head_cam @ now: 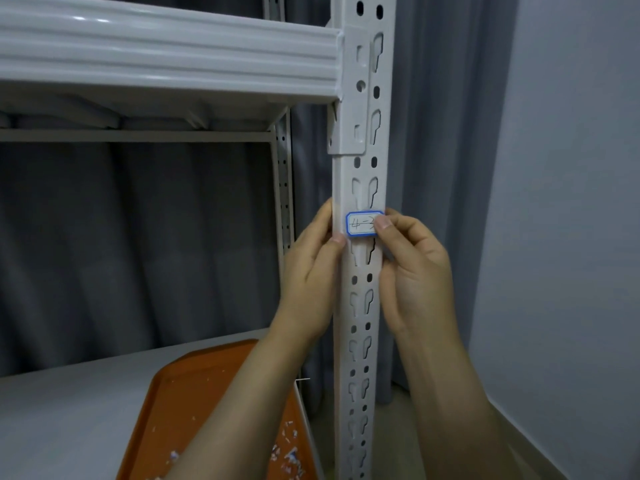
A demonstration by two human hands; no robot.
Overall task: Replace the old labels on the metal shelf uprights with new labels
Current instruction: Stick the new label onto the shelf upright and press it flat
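A white label with a blue border [360,224], handwritten "4-3", lies flat on the front face of the grey perforated metal upright [362,306]. My right hand [415,271] has its thumb pressed on the label's right end, fingers curled behind the upright's right edge. My left hand [311,271] grips the upright's left edge, its thumb tip just below the label's left corner. The label's right part is hidden under my right thumb.
A grey shelf beam [166,53] joins the upright above. On the lower shelf board [69,410] lies an orange tray [194,403] sprinkled with torn label scraps [287,448]. Grey curtains hang behind; a pale wall [571,202] stands at the right.
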